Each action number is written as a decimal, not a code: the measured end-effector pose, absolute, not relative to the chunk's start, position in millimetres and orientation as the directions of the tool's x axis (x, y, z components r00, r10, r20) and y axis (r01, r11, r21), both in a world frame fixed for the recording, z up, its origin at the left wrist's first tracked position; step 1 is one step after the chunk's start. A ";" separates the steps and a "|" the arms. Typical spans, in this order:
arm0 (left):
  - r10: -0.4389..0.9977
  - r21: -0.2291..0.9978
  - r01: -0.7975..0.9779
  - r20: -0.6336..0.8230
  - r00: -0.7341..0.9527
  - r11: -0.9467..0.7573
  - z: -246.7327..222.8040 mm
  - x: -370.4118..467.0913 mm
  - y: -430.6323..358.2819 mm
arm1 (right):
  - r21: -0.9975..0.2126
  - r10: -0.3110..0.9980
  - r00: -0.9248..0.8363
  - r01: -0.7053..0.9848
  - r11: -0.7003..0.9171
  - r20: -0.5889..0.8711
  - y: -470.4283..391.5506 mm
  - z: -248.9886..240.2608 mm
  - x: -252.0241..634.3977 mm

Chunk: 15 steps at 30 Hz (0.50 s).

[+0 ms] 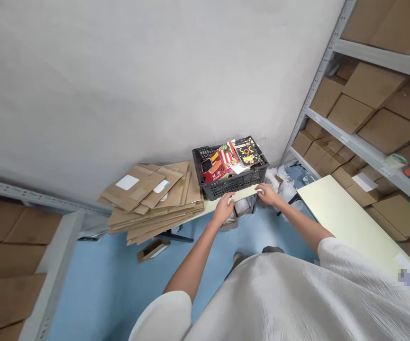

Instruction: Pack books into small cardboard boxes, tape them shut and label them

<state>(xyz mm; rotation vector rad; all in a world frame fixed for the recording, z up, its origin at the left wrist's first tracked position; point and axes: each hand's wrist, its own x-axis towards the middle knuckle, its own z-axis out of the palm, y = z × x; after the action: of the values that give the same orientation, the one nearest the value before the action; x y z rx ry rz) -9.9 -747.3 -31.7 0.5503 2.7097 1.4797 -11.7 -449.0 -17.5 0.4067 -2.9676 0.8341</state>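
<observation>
A black plastic crate (233, 183) sits on the narrow pale table (244, 192) against the wall. Inside lie several printed books or packets, among them a red one (214, 171), a red-and-white striped one (228, 155) and a black one (247, 152). My left hand (223, 209) is by the table's front edge, just below the crate's left half, with thumb and fingers apart. My right hand (267, 194) is at the same edge near the crate's right corner, fingers loosely bent and apart. Neither hand visibly holds anything; whether the fingertips touch the table edge is unclear.
Flattened cardboard boxes (155, 194) are stacked left of the crate, overhanging the table. Shelves with cartons rise at right (364, 85) and left (9, 227). Another pale table (347, 222) stands at my right. An open carton (152, 250) lies on the blue floor.
</observation>
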 end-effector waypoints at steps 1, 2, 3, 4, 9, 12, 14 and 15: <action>0.292 0.821 0.293 0.162 -0.943 0.491 -31.4 -10.8 -753.3 | -0.504 -0.242 -0.965 -0.259 0.824 0.101 -455.3 -16.6 -18.6; 0.278 0.825 0.284 0.161 -0.947 0.488 -31.3 -12.1 -758.2 | -0.505 -0.243 -0.965 -0.261 0.823 0.103 -460.8 -15.7 -26.0; 0.266 0.830 0.276 0.160 -0.951 0.485 -31.5 -13.8 -762.2 | -0.506 -0.243 -0.964 -0.263 0.821 0.107 -465.5 -14.6 -33.5; 0.257 0.834 0.270 0.160 -0.953 0.482 -32.0 -16.0 -765.3 | -0.507 -0.241 -0.964 -0.264 0.820 0.112 -469.6 -13.5 -41.1; 0.235 0.826 0.298 0.206 -0.950 0.478 -34.6 -36.5 -769.2 | -0.474 -0.162 -0.978 -0.204 0.857 0.128 -480.1 -7.5 -79.8; 0.240 0.809 0.325 0.234 -0.942 0.490 -33.0 -56.9 -765.2 | -0.465 -0.121 -0.982 -0.176 0.868 0.145 -478.7 -4.9 -105.7; 0.249 0.800 0.334 0.236 -0.939 0.498 -30.0 -73.8 -760.6 | -0.460 -0.094 -0.982 -0.159 0.874 0.161 -474.7 -3.4 -124.5; 0.254 0.797 0.336 0.235 -0.938 0.502 -28.1 -83.1 -757.6 | -0.455 -0.076 -0.983 -0.145 0.878 0.168 -471.9 -2.7 -134.2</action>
<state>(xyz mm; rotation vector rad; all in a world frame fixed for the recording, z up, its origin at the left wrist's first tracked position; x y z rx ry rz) -83.1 -757.6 -28.1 0.5509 2.7972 1.5147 -134.2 -471.9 -2.7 0.1716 -2.9030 0.7205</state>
